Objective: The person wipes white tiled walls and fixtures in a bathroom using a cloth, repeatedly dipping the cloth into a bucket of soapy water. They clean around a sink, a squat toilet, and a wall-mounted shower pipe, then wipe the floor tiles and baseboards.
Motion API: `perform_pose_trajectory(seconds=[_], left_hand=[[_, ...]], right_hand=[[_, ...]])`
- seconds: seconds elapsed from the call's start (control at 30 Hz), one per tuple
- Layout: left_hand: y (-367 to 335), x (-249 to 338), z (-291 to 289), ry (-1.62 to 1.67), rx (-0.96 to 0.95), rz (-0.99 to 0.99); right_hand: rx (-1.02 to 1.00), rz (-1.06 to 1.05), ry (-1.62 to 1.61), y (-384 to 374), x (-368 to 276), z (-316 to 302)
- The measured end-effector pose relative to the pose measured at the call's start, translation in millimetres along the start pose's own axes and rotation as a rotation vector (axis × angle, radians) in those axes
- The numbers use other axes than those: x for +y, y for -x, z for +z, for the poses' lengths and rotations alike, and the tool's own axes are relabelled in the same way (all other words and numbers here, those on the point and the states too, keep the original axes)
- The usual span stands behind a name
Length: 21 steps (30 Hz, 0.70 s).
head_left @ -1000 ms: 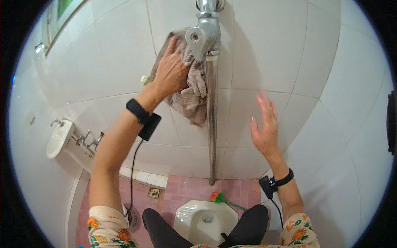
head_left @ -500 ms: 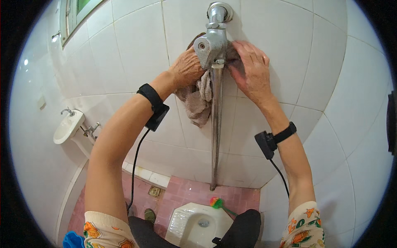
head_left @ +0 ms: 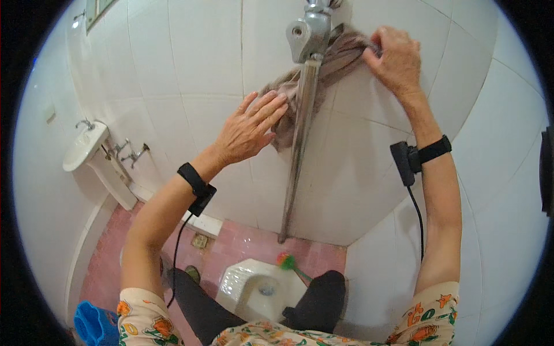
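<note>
A grey-brown cloth (head_left: 341, 62) stretches slantwise behind the chrome flush valve (head_left: 316, 36) and the upright metal pipe (head_left: 299, 138) on the tiled wall. My right hand (head_left: 397, 60) is closed on the cloth's upper right end, to the right of the valve. Left of the pipe, my left hand (head_left: 247, 128) has its fingers stretched out, the tips at the hanging lower part of the cloth. Whether they press on it I cannot tell. Part of the cloth is hidden behind the pipe and valve.
Below lies a white squat toilet (head_left: 236, 282) in a pink tiled floor, with a green-handled brush (head_left: 285, 261) beside it. A small white sink (head_left: 86, 147) with taps hangs at the left. A blue plastic container (head_left: 95, 323) stands lower left; a floor drain (head_left: 199, 241) is nearby.
My right hand has moved right, drawing the cloth out to that side of the valve. My left hand has come out from behind the valve, lower, with its fingers straightened. The view has shifted.
</note>
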<state>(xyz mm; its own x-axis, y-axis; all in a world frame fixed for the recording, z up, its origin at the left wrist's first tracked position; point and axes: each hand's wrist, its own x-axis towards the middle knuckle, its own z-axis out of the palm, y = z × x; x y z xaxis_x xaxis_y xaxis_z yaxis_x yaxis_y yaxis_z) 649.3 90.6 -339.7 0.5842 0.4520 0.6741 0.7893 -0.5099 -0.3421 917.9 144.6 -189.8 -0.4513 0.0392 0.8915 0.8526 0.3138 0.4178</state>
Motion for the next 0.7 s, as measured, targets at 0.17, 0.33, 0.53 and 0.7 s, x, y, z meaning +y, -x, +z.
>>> perform_pose_trajectory(seconds=[0.17, 0.33, 0.53, 0.7], left_hand=[[-24, -4, 6, -0.057, -0.038, -0.007], [-62, -4, 15, -0.344, 0.045, 0.229], [-35, -21, 1, -0.308, -0.086, 0.207], [-5, -15, -1, -0.323, -0.105, 0.167]], right_hand=[[0.060, 0.114, 0.050, -5, -26, -5], [0.168, -0.029, -0.066, 33, -56, 10], [0.036, 0.174, -0.274, 97, -128, 11], [-0.053, 0.206, -0.364, 127, -133, 12]])
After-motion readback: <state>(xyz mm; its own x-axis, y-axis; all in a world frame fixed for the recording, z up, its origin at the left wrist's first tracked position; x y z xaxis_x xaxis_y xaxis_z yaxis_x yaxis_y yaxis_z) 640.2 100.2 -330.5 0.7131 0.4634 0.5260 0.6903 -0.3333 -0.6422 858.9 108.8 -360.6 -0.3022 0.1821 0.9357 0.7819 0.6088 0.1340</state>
